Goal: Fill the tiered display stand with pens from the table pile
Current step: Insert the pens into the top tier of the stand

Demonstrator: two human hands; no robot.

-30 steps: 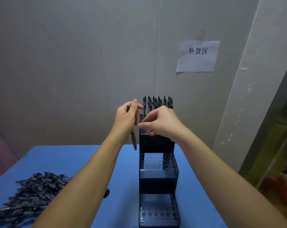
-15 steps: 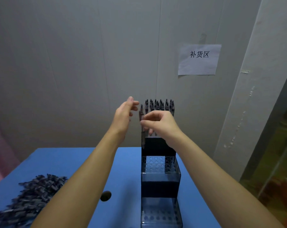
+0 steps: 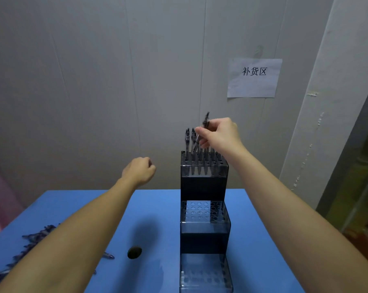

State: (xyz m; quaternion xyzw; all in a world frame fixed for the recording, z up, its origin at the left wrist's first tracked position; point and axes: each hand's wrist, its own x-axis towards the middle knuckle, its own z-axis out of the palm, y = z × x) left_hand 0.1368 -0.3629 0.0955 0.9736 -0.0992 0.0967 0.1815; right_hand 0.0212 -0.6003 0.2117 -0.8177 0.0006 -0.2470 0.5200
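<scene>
Head view, sole entry. Right hand [image 3: 220,134]: raised above the top tier of the tiered display stand [image 3: 204,208], fingers curled, thumb and fingertips pinching one dark pen [image 3: 201,134]. The pen is tilted, its upper end rising clear above the knuckles toward the wall, its lower end slanting down and left to the holes at the top tier's left side; whether the tip has entered a hole cannot be told. Pinch point sits at roughly the pen's middle, so the pen extends both above and below the hand. Top tier: several pens standing [image 3: 188,142] upright in its holes, caps up, just left of and behind the held pen, partly hidden by the hand. Middle tier: perforated plate with holes visible, no pen seen in them. Bottom tier: translucent front, holes faintly visible near the frame's lower edge. Left hand [image 3: 139,171]: held in the air left of the stand and well apart from it, lower than the right hand, fingers loosely curled, nothing seen in it. Pen pile [image 3: 29,246]: dark pens lying loose at the left of the blue table [image 3: 153,208], partly hidden by the left forearm. Small dark oval object [image 3: 134,252]: on the table between pile and stand. Paper sign [image 3: 254,77]: on the wall, upper right, printed characters.
</scene>
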